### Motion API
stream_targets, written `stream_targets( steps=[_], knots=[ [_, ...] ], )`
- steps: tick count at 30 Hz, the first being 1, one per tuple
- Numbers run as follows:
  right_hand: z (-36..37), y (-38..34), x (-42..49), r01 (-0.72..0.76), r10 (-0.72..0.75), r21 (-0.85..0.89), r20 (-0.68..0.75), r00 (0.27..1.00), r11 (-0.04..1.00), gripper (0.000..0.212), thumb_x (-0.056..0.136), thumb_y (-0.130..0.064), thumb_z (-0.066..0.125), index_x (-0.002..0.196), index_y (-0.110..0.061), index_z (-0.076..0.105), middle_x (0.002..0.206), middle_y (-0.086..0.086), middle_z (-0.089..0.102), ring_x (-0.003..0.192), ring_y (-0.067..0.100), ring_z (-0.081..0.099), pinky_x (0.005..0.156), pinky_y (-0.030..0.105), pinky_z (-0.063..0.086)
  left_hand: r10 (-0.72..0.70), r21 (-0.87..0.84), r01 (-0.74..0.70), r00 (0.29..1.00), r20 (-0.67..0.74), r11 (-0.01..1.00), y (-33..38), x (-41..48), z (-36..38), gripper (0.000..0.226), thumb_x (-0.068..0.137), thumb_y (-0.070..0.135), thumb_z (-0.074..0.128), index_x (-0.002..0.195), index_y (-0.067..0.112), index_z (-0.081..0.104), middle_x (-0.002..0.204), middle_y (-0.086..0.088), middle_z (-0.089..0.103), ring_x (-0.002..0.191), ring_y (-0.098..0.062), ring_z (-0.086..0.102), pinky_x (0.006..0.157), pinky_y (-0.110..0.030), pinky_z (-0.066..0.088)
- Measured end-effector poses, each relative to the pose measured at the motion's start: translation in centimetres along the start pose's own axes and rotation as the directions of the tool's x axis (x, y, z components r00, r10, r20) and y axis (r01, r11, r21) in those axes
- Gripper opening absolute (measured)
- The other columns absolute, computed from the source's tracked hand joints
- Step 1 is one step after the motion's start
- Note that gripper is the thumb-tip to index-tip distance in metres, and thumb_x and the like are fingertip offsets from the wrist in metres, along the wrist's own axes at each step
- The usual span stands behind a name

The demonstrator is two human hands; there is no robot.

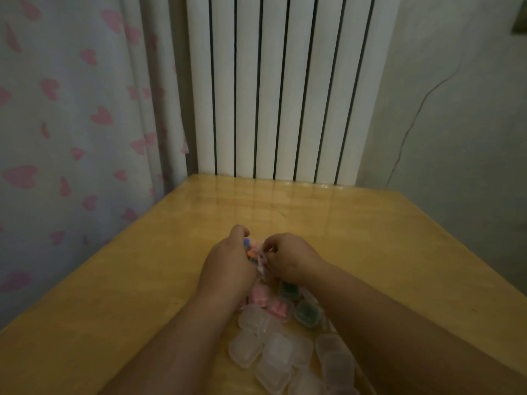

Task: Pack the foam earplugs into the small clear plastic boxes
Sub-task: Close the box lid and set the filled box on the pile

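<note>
Earplugs (251,250) lie gripped in the curled fingers of my left hand (228,265); my right hand (289,259) pinches clear plastic (261,262) (box or bag, unclear) beside them. I should steady it and feed slowly.

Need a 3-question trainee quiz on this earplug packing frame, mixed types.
1. True or false: the right hand pinches a clear plastic piece while the left hand grips loose earplugs.
2. The filled boxes hold earplugs of which colours? A pink and green; B yellow and black; C white only.
3. Fill in: the clear boxes nearest the person are ____.
Key: 1 true; 2 A; 3 empty.
</note>
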State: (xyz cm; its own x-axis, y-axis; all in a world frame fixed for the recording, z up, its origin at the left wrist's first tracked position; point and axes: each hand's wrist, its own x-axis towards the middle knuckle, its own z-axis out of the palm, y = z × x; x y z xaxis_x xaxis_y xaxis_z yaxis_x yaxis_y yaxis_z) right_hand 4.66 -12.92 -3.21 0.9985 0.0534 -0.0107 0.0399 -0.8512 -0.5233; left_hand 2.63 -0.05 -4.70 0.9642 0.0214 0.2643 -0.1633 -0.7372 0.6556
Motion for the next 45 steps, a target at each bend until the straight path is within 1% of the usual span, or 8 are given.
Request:
stream_targets(
  steps=[9,19,29,33,36,39,42,45],
  knots=[
    [0.8,-0.4,0.1,-0.003,0.005,0.018,-0.107,0.994,1.000,0.017,0.085,-0.027,0.060,0.093,-0.025,0.076,0.097,0.004,0.072,0.086,0.021,0.065,0.074,0.030,0.053,-0.041,0.031,0.042,0.999,-0.012,0.999,-0.5,0.3,0.0,0.054,0.081,0.012,0.065,0.130,0.025,0.047,0.110,-0.004,0.069,0.098,-0.024,0.063,0.073,-0.035,0.050],
    [0.7,-1.3,0.1,0.036,-0.043,-0.066,-0.113,0.993,0.997,0.007,0.085,-0.026,0.060,0.079,-0.027,0.058,0.095,0.004,0.067,0.088,0.024,0.062,0.074,0.034,0.052,-0.004,0.067,0.005,1.000,-0.023,0.998,-0.6,0.3,0.0,0.045,0.086,0.017,0.062,0.128,0.027,0.048,0.108,-0.006,0.068,0.096,-0.027,0.063,0.073,-0.037,0.052],
    [-1.6,0.9,-2.0,-0.019,0.058,0.129,-0.309,0.949,0.991,0.007,0.086,-0.030,0.068,0.085,-0.027,0.063,0.082,-0.007,0.061,0.069,0.005,0.053,0.056,0.022,0.043,0.014,0.146,-0.010,1.000,-0.027,0.989,-0.8,0.1,-0.1,0.042,0.084,0.009,0.065,0.119,0.026,0.050,0.104,-0.002,0.067,0.095,-0.024,0.060,0.076,-0.039,0.053],
    [-2.9,1.9,-4.4,-0.001,0.077,0.201,-0.367,0.927,0.980,0.009,0.084,-0.036,0.070,0.084,-0.029,0.065,0.080,-0.010,0.060,0.071,0.006,0.053,0.055,0.024,0.041,0.106,0.307,-0.059,0.984,-0.140,0.950,0.1,-0.1,-0.6,0.035,0.086,0.015,0.062,0.117,0.029,0.054,0.112,0.003,0.061,0.107,-0.024,0.049,0.084,-0.035,0.043],
    [-3.4,2.6,-6.7,0.070,0.023,0.214,-0.404,0.914,0.974,0.010,0.082,-0.038,0.071,0.078,-0.031,0.065,0.076,-0.010,0.061,0.067,0.006,0.053,0.057,0.026,0.043,0.146,0.033,-0.142,0.969,-0.198,0.989,1.4,-0.9,-1.2,0.019,0.090,0.017,0.059,0.107,0.026,0.062,0.105,0.007,0.061,0.100,-0.013,0.053,0.081,-0.030,0.046],
    [-3.6,3.2,-8.2,0.176,-0.052,0.233,-0.457,0.888,0.956,0.009,0.080,-0.037,0.073,0.076,-0.034,0.065,0.074,-0.012,0.061,0.062,0.005,0.053,0.055,0.021,0.043,0.183,-0.424,-0.160,0.983,0.013,0.891,3.0,-2.0,-1.3,0.006,0.088,0.028,0.066,0.083,0.028,0.069,0.078,0.006,0.068,0.077,-0.010,0.063,0.069,-0.031,0.052],
    [-3.3,3.6,-8.7,0.260,-0.120,0.230,-0.488,0.864,0.938,0.009,0.080,-0.030,0.074,0.078,-0.033,0.066,0.076,-0.012,0.061,0.066,0.004,0.055,0.054,0.013,0.041,0.223,-0.560,-0.089,0.959,0.175,0.824,3.5,-2.6,-1.1,0.008,0.086,0.025,0.072,0.078,0.027,0.071,0.074,-0.001,0.071,0.073,-0.017,0.068,0.069,-0.036,0.057],
    [-2.6,3.8,-8.7,0.275,-0.109,0.297,-0.475,0.873,0.914,0.013,0.079,-0.026,0.077,0.079,-0.034,0.066,0.077,-0.011,0.063,0.069,0.004,0.057,0.058,0.013,0.044,0.182,-0.583,-0.033,0.963,0.199,0.812,3.2,-2.4,-0.9,0.011,0.082,0.012,0.075,0.080,0.022,0.071,0.071,-0.002,0.070,0.069,-0.018,0.067,0.069,-0.037,0.058]
  ],
)
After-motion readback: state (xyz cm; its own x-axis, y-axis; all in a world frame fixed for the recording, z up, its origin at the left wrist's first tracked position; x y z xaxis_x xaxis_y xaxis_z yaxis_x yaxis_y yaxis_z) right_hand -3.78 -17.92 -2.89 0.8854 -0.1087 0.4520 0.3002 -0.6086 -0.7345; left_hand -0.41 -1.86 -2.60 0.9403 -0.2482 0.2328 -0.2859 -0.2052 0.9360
